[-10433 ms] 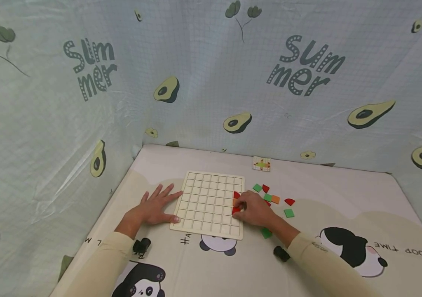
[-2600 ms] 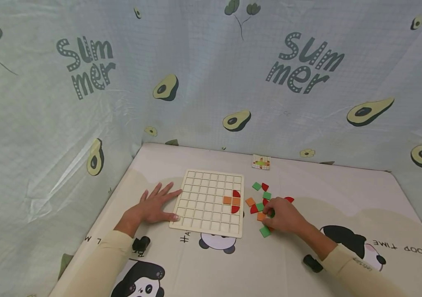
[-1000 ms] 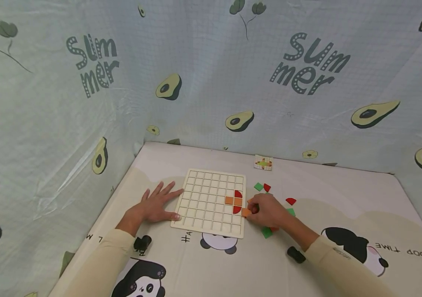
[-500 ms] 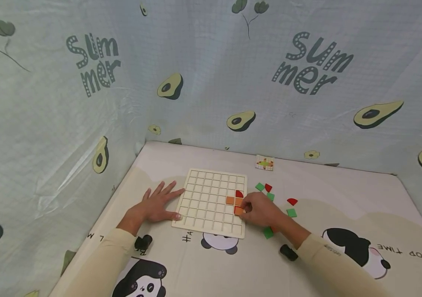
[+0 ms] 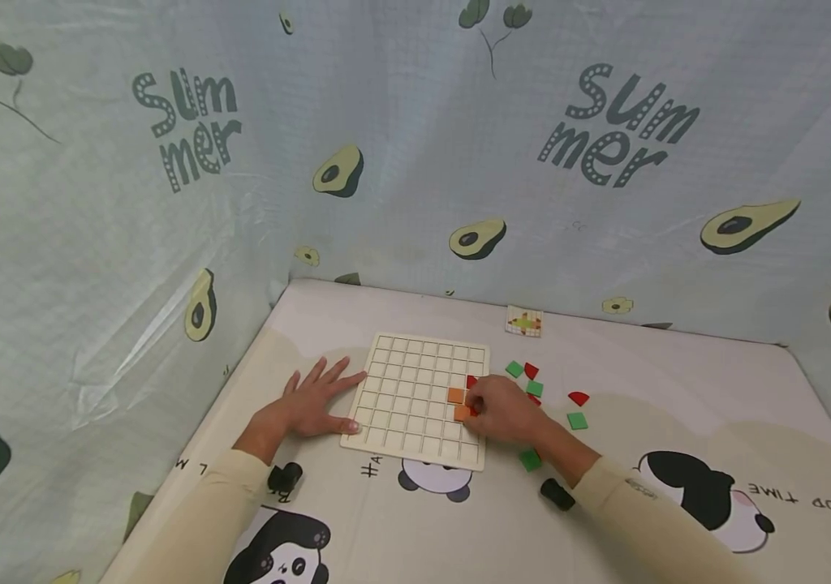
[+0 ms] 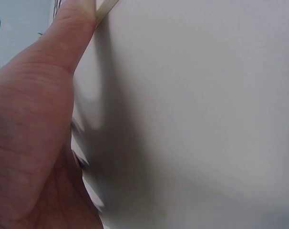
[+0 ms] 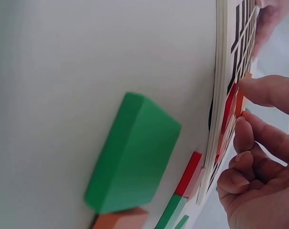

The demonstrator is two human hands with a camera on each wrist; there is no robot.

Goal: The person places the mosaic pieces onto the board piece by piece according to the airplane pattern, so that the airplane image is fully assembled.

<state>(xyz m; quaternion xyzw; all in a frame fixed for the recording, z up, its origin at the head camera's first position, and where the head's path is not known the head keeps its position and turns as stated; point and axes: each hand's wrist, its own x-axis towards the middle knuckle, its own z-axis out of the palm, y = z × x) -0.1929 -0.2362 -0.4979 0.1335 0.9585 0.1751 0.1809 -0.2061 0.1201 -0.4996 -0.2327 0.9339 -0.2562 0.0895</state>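
A cream grid board (image 5: 404, 397) lies on the table. My left hand (image 5: 311, 407) rests at its left edge, fingers spread, thumb and a fingertip touching the rim; the left wrist view shows mostly the thumb side of this hand (image 6: 35, 129). Over the board's right side, my right hand (image 5: 506, 410) pinches an orange square tile (image 5: 462, 413) between thumb and forefinger. The right wrist view shows that tile (image 7: 240, 102) edge-on at the grid. Another orange square (image 5: 455, 395) sits in the grid just behind it. Red quarter-round pieces (image 5: 471, 381) beside it are partly hidden by the fingers.
Right of the board lie loose green squares (image 5: 577, 421) and red quarter-rounds (image 5: 579, 398). A small pattern card (image 5: 524, 321) lies near the back wall. A green tile (image 7: 135, 152) looms large in the right wrist view. A printed curtain surrounds the table's back and left.
My right hand has carried the orange tile leftward from the loose pieces onto the board, past the front red quarter-round. My left hand has stayed at the board's edge.
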